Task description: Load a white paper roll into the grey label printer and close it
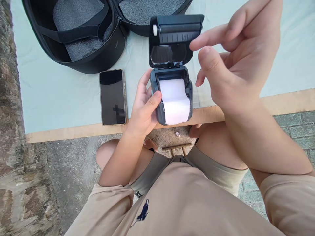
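Observation:
A small dark portable printer [157, 113] stands at the table's near edge with its lid [173, 39] swung up and open. A white paper roll [175, 101] lies in its bay, its loose end draped toward me. My left hand [144, 106] grips the printer's left side, thumb pressed on the rim beside the paper. My right hand [233, 55] hovers above and to the right of the printer, fingers spread and slightly curled, holding nothing, its fingertips close to the raised lid.
A black smartphone [113, 97] lies screen-up left of the printer. An open black case [81, 36] with grey foam lining sits at the back left. The table [54, 95] has a pale green top and a wooden front edge; stone paving lies below.

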Motion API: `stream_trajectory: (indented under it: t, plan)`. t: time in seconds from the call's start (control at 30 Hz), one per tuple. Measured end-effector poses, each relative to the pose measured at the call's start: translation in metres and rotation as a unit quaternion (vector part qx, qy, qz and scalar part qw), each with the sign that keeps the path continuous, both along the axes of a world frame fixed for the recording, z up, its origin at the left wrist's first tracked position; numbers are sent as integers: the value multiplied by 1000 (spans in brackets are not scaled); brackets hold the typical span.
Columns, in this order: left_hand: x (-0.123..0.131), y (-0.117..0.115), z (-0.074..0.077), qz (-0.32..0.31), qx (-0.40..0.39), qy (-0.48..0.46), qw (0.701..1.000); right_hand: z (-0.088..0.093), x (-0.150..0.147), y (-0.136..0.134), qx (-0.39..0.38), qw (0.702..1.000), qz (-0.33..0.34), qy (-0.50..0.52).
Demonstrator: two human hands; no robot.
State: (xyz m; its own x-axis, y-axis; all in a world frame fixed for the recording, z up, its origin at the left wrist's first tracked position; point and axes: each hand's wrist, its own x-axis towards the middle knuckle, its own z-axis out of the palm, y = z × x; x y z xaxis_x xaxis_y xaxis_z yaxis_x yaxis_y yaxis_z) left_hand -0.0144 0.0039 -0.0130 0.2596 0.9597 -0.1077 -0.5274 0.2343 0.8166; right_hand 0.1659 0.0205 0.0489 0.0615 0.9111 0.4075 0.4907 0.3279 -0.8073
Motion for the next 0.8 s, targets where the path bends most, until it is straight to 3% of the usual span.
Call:
stream_trajectory:
  t: [0.13, 0.27, 0.37, 0.5, 0.63, 0.8]
  plan:
    - [1, 2, -5, -1, 14, 10, 1000, 1, 1, 7, -14, 988, 75, -133]
    - [1, 1, -5, 0, 10, 17, 1000, -5, 0, 14, -38, 936, 125, -328]
    - [-1, 0, -5, -6, 1, 23, 1000, -7, 0, 16, -37, 920, 141, -363]
    - [-3, -1, -5, -29, -4, 23, 999, -6, 2, 18, -91, 915, 188, -344]
    - [-3, -2, -5, -36, 9, 12, 999, 2, 2, 15, -117, 929, 202, -288]
    - [-2, -2, -6, -27, 3, -7, 1000, 9, 20, 5, -123, 964, 226, -63]
